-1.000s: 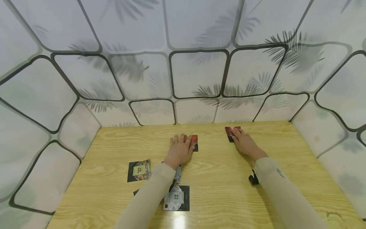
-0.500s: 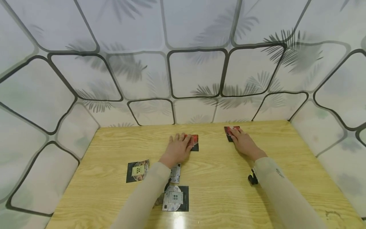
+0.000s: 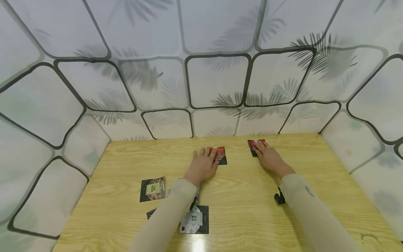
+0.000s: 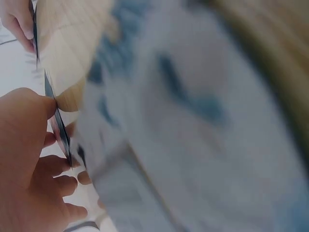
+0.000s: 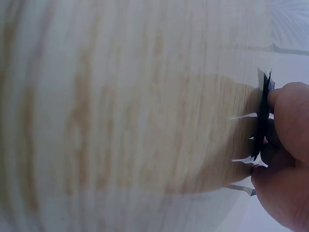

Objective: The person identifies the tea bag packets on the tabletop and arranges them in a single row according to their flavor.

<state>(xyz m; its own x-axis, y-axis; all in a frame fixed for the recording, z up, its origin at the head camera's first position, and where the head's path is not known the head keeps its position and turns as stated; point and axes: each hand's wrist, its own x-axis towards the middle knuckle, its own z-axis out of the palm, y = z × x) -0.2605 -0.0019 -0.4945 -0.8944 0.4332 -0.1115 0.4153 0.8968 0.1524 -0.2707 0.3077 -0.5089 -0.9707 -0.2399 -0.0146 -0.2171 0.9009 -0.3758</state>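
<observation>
My left hand (image 3: 203, 166) lies spread on a small flat red-and-black packet (image 3: 222, 154), its fingertips covering the packet's left part. In the left wrist view, that packet (image 4: 59, 123) shows edge-on beside the thumb. Farther right, near the table's back edge, my right hand (image 3: 270, 157) rests its fingers on a second red-and-black packet (image 3: 252, 147). The right wrist view shows this packet (image 5: 262, 116) as a thin dark edge under the thumb and fingers.
A black packet with a yellow label (image 3: 152, 189) lies at left on the wooden table (image 3: 239, 210). Nearer stands out a grey-and-black packet (image 3: 203, 220). More packets are partly hidden beneath the left forearm. A patterned white wall (image 3: 217, 120) rises behind the table.
My left hand has slid to the right with its red-and-black packet, towards the other one. The right hand and its packet have stayed in place.
</observation>
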